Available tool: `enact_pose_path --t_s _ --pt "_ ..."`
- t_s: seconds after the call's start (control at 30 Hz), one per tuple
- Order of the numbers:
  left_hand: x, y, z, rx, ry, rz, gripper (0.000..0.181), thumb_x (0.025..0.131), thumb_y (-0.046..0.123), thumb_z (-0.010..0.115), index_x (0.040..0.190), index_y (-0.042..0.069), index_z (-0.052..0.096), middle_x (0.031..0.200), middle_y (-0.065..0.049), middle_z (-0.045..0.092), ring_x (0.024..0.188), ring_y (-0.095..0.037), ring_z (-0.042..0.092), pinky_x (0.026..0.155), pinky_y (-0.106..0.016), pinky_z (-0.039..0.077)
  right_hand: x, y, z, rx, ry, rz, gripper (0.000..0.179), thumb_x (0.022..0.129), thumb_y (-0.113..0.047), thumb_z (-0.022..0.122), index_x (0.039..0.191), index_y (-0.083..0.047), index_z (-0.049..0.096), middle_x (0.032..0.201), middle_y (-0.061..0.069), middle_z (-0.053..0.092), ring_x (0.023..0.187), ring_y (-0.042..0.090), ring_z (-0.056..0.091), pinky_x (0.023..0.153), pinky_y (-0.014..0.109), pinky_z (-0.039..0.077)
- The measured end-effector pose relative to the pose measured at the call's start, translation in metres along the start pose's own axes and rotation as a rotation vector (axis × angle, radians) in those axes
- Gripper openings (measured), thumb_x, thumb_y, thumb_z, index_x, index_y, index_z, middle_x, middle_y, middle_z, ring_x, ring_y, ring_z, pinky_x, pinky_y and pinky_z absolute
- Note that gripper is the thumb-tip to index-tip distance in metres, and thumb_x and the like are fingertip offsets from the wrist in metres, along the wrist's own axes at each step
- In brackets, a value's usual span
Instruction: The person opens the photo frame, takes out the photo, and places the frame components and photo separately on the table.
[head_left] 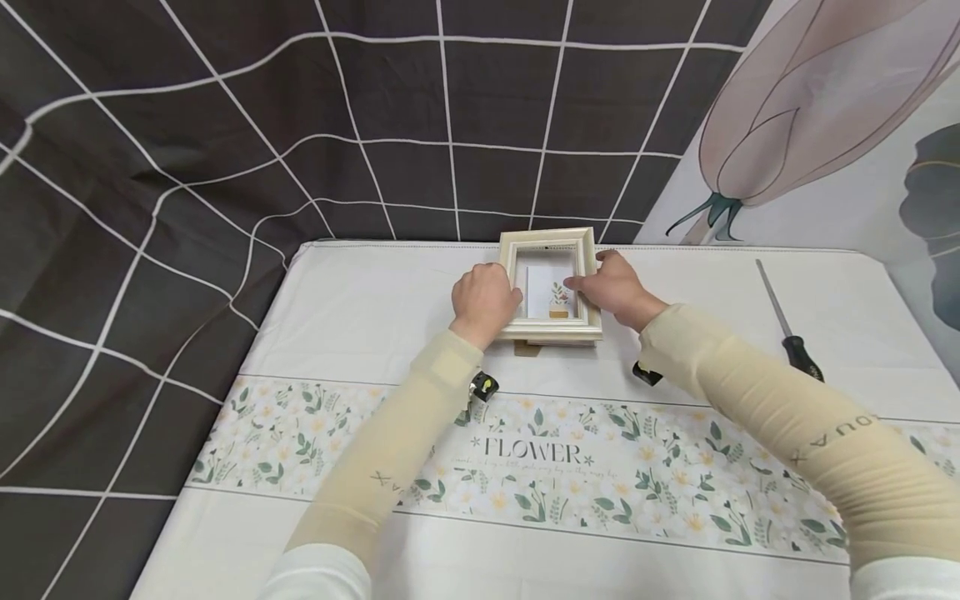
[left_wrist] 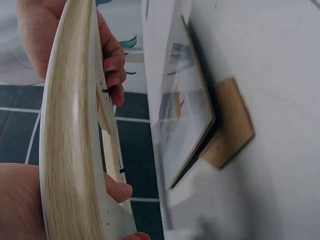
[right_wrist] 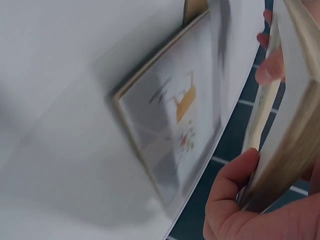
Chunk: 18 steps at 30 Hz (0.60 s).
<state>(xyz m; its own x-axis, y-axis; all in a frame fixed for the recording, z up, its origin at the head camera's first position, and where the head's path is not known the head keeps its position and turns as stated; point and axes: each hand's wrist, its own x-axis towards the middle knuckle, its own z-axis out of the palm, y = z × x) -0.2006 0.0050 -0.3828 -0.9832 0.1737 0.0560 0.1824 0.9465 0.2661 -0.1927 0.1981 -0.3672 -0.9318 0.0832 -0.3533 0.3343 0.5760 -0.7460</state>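
A cream-coloured picture frame (head_left: 546, 237) with wood-grain sides is held over the far part of the table. My left hand (head_left: 482, 302) grips its left side, and my right hand (head_left: 613, 287) holds the right side. Beneath, through the frame's opening, a white picture card (head_left: 538, 293) with a plant and an orange pot shows. In the right wrist view that card lies on a thin backing board (right_wrist: 131, 119) with a reflective surface. A brown flap (left_wrist: 231, 125) sticks out from under the board. A gap separates frame and board in the left wrist view.
A screwdriver (head_left: 802, 357) with a black handle lies to the right on the white tablecloth (head_left: 360, 308). A floral band with the word FLOWER crosses the cloth nearer me. A dark gridded curtain (head_left: 390, 100) hangs behind the table's far edge.
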Motion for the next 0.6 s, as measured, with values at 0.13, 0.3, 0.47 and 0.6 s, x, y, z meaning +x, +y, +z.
enact_pose_path --t_s 0.13,0.3,0.47,0.6 --pt "0.0 -0.009 -0.007 0.008 0.011 -0.001 0.03 0.093 0.032 0.069 0.078 0.006 0.071 0.084 -0.012 0.073 0.072 -0.026 0.069 0.061 -0.04 0.055 -0.006 -0.006 0.008 0.041 -0.006 -0.054 0.084 0.096 -0.018 0.063 0.155 0.01 0.01 0.147 0.034 0.04 0.132 0.042 0.047 0.11 0.049 0.041" --pt "0.001 -0.021 -0.013 0.012 0.038 -0.007 0.031 0.093 0.031 0.068 0.077 0.005 0.071 0.081 -0.014 0.072 0.071 -0.028 0.068 0.06 -0.042 0.055 -0.013 -0.014 0.017 0.022 -0.017 -0.099 0.081 0.098 -0.018 0.061 0.156 0.007 0.011 0.148 0.033 0.04 0.131 0.042 0.049 0.107 0.049 0.044" --pt "0.001 -0.034 -0.016 0.0 0.066 -0.001 0.031 0.092 0.028 0.068 0.074 0.003 0.07 0.077 -0.015 0.071 0.069 -0.03 0.068 0.058 -0.043 0.054 -0.017 -0.02 0.025 -0.005 0.001 -0.127 0.072 0.099 -0.017 0.06 0.153 0.01 0.023 0.147 0.032 0.039 0.13 0.04 0.051 0.104 0.047 0.048" --pt "0.002 -0.048 -0.016 0.002 0.08 -0.002 0.031 0.092 0.028 0.068 0.073 0.003 0.07 0.076 -0.016 0.07 0.068 -0.031 0.067 0.058 -0.044 0.054 -0.021 -0.025 0.035 -0.014 0.018 -0.159 0.069 0.098 -0.018 0.061 0.151 0.011 0.028 0.147 0.032 0.037 0.132 0.04 0.047 0.106 0.046 0.046"
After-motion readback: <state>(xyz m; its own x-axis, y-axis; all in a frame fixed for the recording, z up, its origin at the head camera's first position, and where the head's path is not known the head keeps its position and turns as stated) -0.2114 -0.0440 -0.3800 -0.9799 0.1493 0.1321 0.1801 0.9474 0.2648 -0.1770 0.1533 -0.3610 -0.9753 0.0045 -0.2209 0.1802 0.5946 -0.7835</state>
